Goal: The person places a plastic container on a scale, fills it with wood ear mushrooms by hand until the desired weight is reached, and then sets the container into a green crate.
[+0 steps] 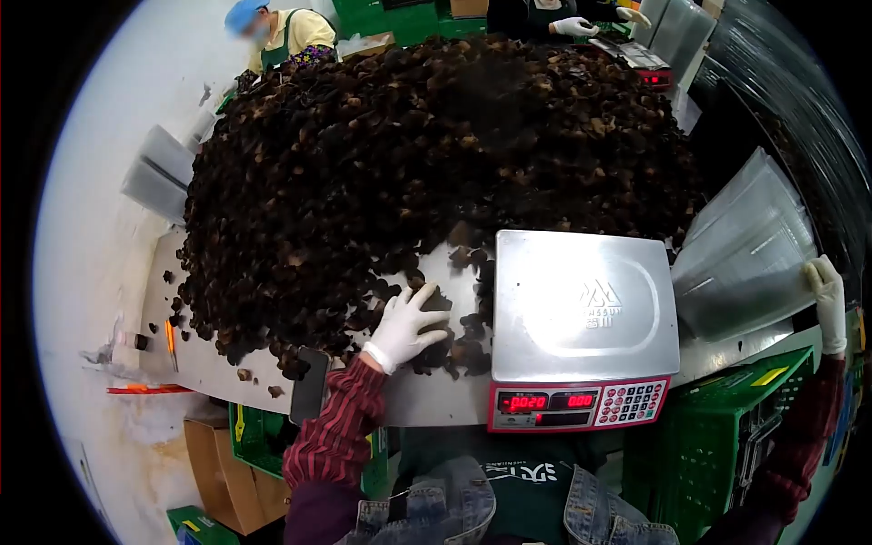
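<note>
My left hand (pixel 407 329), in a white glove, lies with spread fingers on the metal table (pixel 427 400), at the near edge of a large heap of dark dried pieces (pixel 391 154) that look like fungus. Right of it stands a scale (pixel 586 309) with a bare steel plate and a lit red display reading -0.020. At the far right my right hand (pixel 827 291), also gloved, is at the edge of a stack of clear plastic trays or bags (pixel 749 254), its fingers bent round that edge.
A dark flat object (pixel 311 386) lies at the table's front edge. Green crates (pixel 727 436) and a cardboard box (pixel 227 472) stand below. Across the heap are two people (pixel 300 32) (pixel 545 18), one beside another scale (pixel 649 68). An orange-handled tool (pixel 171 341) lies left.
</note>
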### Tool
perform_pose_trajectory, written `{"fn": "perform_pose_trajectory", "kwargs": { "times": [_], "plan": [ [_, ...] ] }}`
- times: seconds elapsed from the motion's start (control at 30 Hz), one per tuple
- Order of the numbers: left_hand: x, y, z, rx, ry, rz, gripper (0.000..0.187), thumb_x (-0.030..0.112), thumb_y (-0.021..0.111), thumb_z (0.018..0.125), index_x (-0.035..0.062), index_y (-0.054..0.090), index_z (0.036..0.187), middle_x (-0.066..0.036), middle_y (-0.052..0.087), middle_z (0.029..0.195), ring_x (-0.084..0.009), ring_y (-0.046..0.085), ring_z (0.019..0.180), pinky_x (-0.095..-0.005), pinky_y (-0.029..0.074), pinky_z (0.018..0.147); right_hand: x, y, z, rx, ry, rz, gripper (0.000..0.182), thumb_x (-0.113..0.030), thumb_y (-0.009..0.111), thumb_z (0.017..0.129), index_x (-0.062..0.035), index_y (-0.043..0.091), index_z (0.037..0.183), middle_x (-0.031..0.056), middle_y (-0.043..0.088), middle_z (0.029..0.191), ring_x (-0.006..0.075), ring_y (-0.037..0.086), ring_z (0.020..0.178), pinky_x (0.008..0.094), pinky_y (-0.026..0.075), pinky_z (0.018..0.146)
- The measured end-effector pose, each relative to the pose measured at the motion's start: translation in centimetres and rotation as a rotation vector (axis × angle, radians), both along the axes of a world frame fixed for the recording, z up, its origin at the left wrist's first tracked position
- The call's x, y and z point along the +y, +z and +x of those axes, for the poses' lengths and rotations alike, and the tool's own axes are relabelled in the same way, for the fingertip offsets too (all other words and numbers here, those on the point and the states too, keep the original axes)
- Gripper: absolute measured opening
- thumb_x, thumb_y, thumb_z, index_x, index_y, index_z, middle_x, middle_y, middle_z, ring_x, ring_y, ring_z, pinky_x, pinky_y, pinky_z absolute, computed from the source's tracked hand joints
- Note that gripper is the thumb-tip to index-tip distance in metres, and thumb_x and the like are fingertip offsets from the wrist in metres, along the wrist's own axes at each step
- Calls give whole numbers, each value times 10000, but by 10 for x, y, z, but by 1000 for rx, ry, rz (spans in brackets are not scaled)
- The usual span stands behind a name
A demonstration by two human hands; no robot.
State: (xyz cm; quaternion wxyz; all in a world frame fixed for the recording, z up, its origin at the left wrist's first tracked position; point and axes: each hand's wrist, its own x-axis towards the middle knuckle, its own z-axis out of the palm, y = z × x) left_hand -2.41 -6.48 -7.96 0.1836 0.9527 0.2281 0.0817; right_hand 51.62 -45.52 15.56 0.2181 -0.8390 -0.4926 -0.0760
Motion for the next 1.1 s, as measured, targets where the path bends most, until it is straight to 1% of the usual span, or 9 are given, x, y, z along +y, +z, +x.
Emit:
{"fn": "perform_pose_trajectory", "kwargs": {
  "times": [0.27,0.37,0.5,0.67,0.73,0.87,0.93,0.97,1.1],
  "plan": [
    [118,5,50,-423,282,49,363,198,696,780,141,670,1138,-170,492,1347,-363,453,1240,-402,414,1014,16,25,2,474,-43,-87,289,-219,537,944,-31,550,725,-22,510,660,61,472,622,217,375,604],
    [118,-6,65,-176,284,114,525,226,723,761,164,584,1264,-165,466,1365,-354,452,1241,-393,409,1017,11,19,10,447,-58,-87,284,-220,524,948,-38,559,733,-25,523,663,64,487,595,218,387,589],
    [88,-11,54,-179,134,-200,341,-59,651,721,68,673,1037,-76,623,1099,-264,585,1065,-320,469,928,4,6,16,317,-156,-24,293,-224,502,963,-49,555,734,-35,527,694,55,491,649,201,372,614],
    [46,22,1,-500,178,-184,277,-61,647,719,40,665,977,-90,620,1071,-263,606,1007,-306,482,866,-12,-5,39,363,-170,119,263,-203,484,988,-44,604,817,-22,551,764,54,508,734,196,394,686],
    [32,25,-19,-540,305,-194,312,-66,630,735,33,664,1028,-113,609,1113,-263,602,1032,-306,471,897,-5,-14,29,541,-370,1028,221,-195,495,997,-35,642,961,4,574,840,73,545,809,205,443,795],
    [0,3,-40,-333,333,-184,568,237,773,710,184,609,1250,-149,462,1367,-352,415,1272,-425,348,1060,43,18,-85,-458,-447,537,321,-281,580,931,-39,591,721,66,595,698,182,550,604,333,432,524],
    [-22,0,-27,-130,323,66,723,420,790,663,298,540,1331,-154,323,1480,-418,295,1339,-553,234,1096,50,-4,-126,-43,-278,555,208,-183,524,988,-19,630,1057,41,614,942,101,578,907,245,488,868],
    [-25,-9,-21,-97,299,85,799,509,780,634,369,487,1364,-145,218,1534,-463,206,1364,-642,137,1085,59,-17,-151,-70,-83,516,125,-131,557,956,-39,628,1004,42,617,934,110,578,887,260,479,818],
    [-42,-13,15,-3,358,200,652,514,727,695,333,553,1298,-120,338,1477,-438,304,1315,-596,334,963,105,-65,-260,-471,217,101,66,-16,643,820,-54,612,864,94,564,811,243,567,767,329,462,642]
  ]
}}
